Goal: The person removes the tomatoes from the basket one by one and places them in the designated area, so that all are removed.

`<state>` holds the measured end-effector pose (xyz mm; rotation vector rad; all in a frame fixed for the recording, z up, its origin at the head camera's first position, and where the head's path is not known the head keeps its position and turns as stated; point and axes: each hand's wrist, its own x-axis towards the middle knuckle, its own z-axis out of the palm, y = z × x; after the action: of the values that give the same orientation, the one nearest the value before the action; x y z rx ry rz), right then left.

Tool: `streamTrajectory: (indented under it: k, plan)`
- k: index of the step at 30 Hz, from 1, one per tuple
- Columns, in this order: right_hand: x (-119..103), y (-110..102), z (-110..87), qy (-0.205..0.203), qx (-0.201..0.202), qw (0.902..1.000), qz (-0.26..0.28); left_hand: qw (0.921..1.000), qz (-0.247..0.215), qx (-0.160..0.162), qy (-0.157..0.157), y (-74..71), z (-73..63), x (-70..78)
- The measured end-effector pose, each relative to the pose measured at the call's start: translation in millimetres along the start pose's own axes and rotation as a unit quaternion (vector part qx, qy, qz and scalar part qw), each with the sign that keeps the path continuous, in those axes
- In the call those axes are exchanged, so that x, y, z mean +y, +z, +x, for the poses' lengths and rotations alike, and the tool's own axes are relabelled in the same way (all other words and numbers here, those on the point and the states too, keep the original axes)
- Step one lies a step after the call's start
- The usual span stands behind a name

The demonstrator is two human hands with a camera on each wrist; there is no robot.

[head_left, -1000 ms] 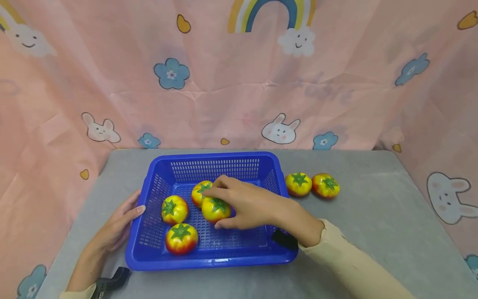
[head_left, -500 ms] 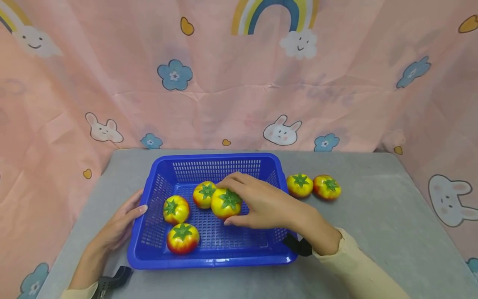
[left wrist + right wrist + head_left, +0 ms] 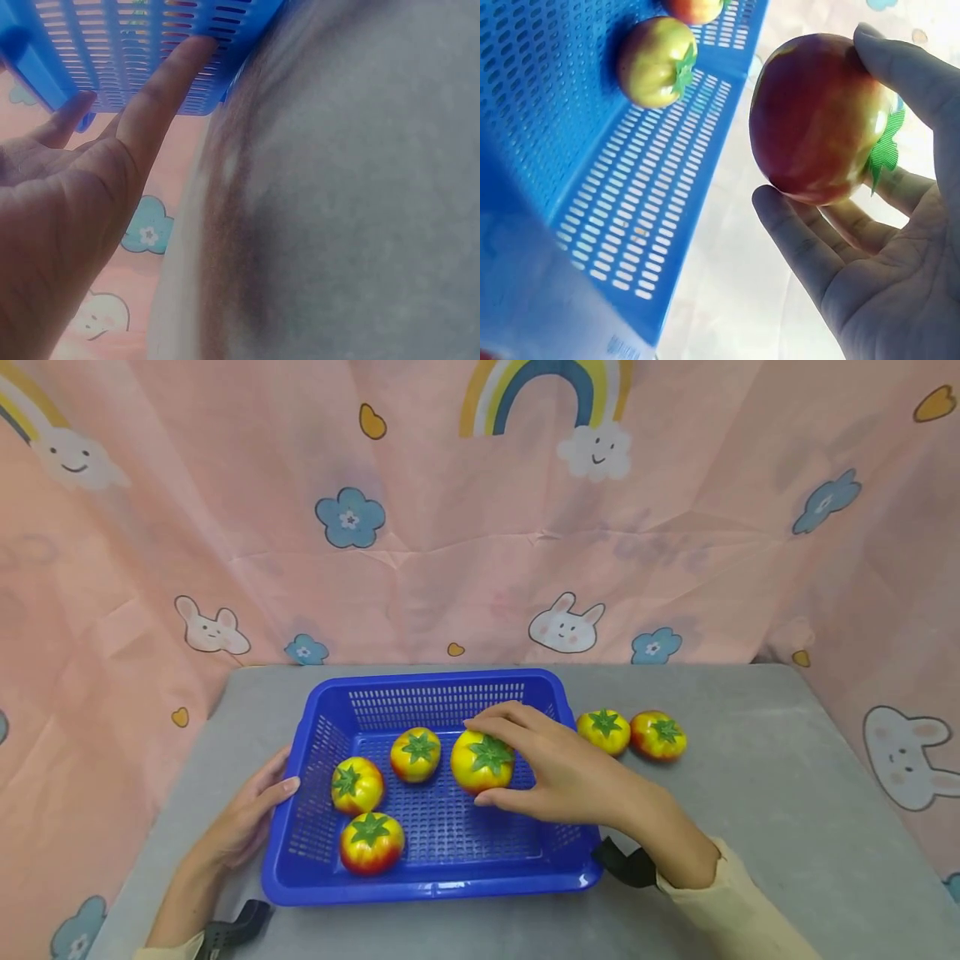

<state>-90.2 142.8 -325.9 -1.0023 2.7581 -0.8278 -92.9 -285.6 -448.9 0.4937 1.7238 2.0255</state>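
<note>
My right hand (image 3: 566,768) holds a yellow-and-red toy tomato (image 3: 482,762) by its sides, above the right half of the blue plastic basket (image 3: 442,891). In the right wrist view, thumb and fingers are round this tomato (image 3: 817,120), with its green leaf cap turned toward the palm. On the basket's left side, my left hand (image 3: 243,817) grips the rim, thumb on top and fingers along the outer wall. The left wrist view has those fingers (image 3: 154,101) against the slotted wall. Inside the basket lie three more toy tomatoes, at the back (image 3: 416,755), left (image 3: 357,785) and front (image 3: 372,843).
Two further toy tomatoes (image 3: 603,732) (image 3: 658,736) sit side by side on the grey table (image 3: 765,793), just right of the basket. A pink patterned cloth (image 3: 450,568) hangs behind and around the table.
My right hand has lifted its toy tomato and carried it rightward, away from the back tomato in the basket. The left hand keeps its place on the rim.
</note>
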Motion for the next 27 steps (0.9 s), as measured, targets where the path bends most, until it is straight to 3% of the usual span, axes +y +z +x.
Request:
streamTrajectory:
  k: [27]
  plan:
    - [32,-4,-45.6,0.039,0.14,0.9891,0.026,0.9997,0.021,0.008,-0.004,-2.2,-0.2,-3.5]
